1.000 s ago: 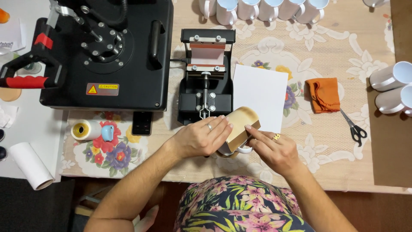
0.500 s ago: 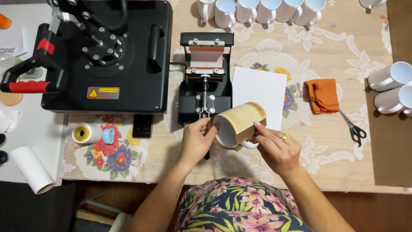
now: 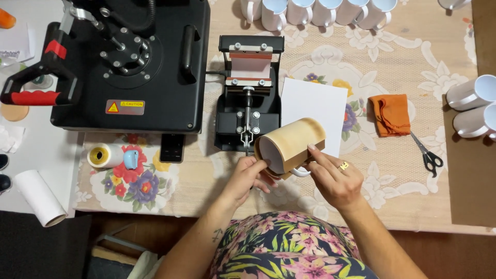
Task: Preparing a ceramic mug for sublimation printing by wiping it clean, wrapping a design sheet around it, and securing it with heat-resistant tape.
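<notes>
I hold a white mug wrapped in tan paper [image 3: 293, 142] on its side above the table's near edge, its mouth turned toward my left. My left hand [image 3: 247, 178] grips the mug's rim with fingers at the opening. My right hand [image 3: 335, 181], with a gold ring, presses the paper wrap on the mug's right side near the handle. Just behind the mug stands a small black mug press [image 3: 249, 93] with an orange-brown heating sleeve. A white sheet of paper [image 3: 314, 106] lies under and behind the mug.
A large black heat press [image 3: 129, 67] with a red-grip handle fills the back left. White mugs [image 3: 310, 10] line the far edge and more [image 3: 473, 106] lie at the right. Orange cloth [image 3: 390, 114], scissors [image 3: 426, 154], tape roll [image 3: 106, 156], paper roll [image 3: 39, 197], black phone [image 3: 172, 148].
The wrapped mug has been lifted and turned so its open mouth faces left. My left hand moved from over the wrap to the rim; my right hand shifted to the mug's right side.
</notes>
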